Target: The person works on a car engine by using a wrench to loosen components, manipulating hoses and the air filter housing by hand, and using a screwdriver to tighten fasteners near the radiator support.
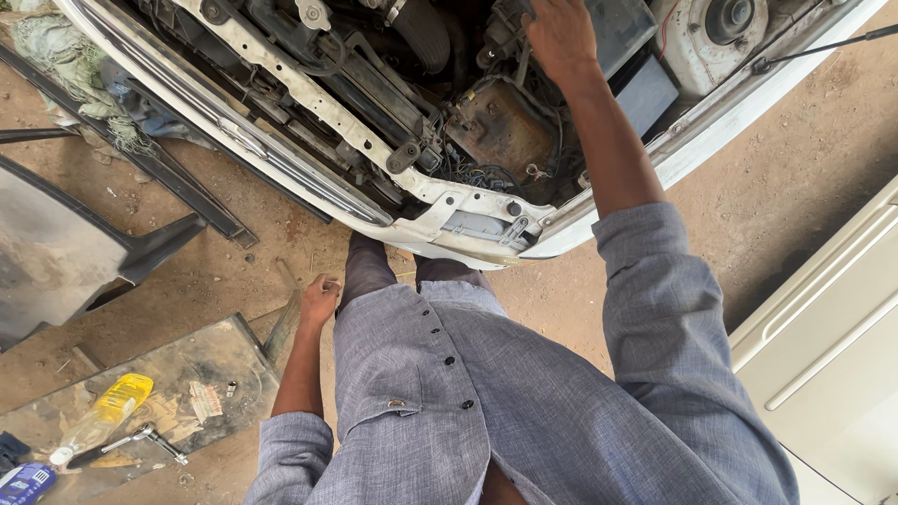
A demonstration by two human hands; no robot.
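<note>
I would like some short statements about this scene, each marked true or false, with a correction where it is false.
1. The right hand reaches into the open engine bay of the white car. True.
2. The left hand grips a ratchet wrench. False: the ratchet wrench lies on the flat panel on the ground, and the left hand hangs by the thigh, apart from it.
3. A plastic bottle with a yellow label lies on that panel. True.
4. The person wears gloves. False: both hands are bare.
5. The ground is tiled. False: it is bare brown dirt.
</note>
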